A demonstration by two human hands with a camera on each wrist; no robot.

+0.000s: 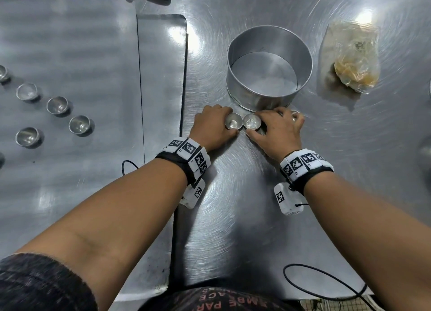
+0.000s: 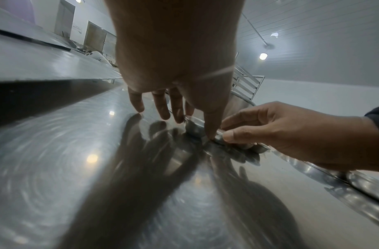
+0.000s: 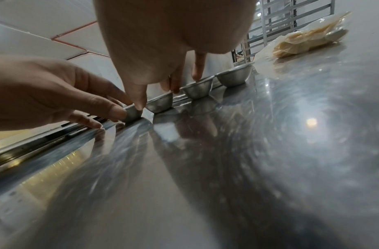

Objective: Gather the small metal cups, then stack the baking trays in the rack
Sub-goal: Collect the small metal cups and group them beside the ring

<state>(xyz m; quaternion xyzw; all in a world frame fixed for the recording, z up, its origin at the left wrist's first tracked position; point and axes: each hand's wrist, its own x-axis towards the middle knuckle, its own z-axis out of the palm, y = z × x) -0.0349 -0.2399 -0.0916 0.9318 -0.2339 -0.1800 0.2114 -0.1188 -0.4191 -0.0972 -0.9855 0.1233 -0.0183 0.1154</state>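
My left hand (image 1: 227,124) pinches a small metal cup (image 1: 234,123) on the steel table, just in front of a round cake tin (image 1: 268,68). Beside it my right hand (image 1: 258,125) grips a second cup (image 1: 252,122) between thumb and fingers. The right wrist view shows a row of cups: the left hand's cup (image 3: 133,112), the gripped one (image 3: 160,105), a third (image 3: 198,91) under a fingertip and a fourth (image 3: 235,75) standing free. Several more cups (image 1: 57,104) stand on the large baking tray (image 1: 70,42), which overlaps another tray (image 1: 163,65). The metal rack (image 3: 290,20) stands beyond the table.
A plastic bag of crumbs (image 1: 349,61) lies on the table right of the cake tin. A black cable (image 1: 326,278) loops at the near right edge. Bare steel tabletop (image 1: 233,205) stretches between my forearms.
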